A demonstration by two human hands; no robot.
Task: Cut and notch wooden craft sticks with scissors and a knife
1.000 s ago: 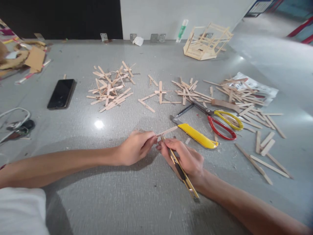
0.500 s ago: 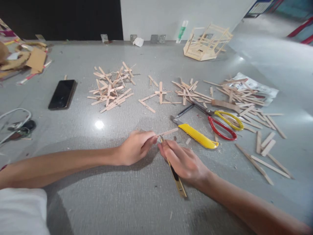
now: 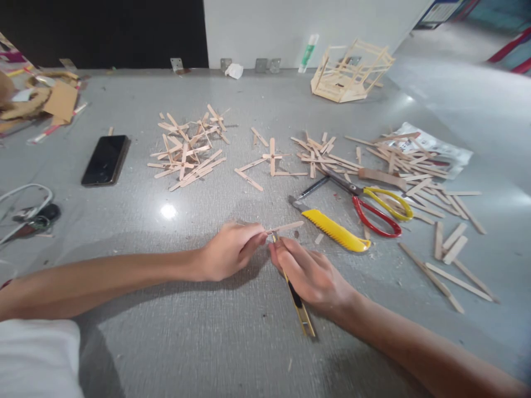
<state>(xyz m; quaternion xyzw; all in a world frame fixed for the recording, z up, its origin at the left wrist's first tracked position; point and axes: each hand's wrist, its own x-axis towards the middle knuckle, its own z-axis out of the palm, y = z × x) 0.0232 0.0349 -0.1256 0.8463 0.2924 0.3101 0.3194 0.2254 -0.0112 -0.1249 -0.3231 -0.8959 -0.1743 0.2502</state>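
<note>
- The left end of a flat, pale wooden stick is pinched by the left hand; the grip is closed, thumb against fingers, and the stick is held over the grey, textured desk.
- A slim, gold-and-black cutter knife is clasped by the right hand, grip closed; its tip is placed at the stick's near side. Whether the two touch cannot be told.
- Progress, as judged: work on the held stick is under way; no cut right through it is visible.
- Done: crossed wooden-stick pieces are heaped left of centre, and an open, pale wooden frame is set at the rear.
- Left: loose flat wooden sticks, apparently unjoined, are strewn at the right.
- Markings: print on the silvery-white plastic packet and the green-and-white tube is too small to be read; no brand can be identified.
</note>
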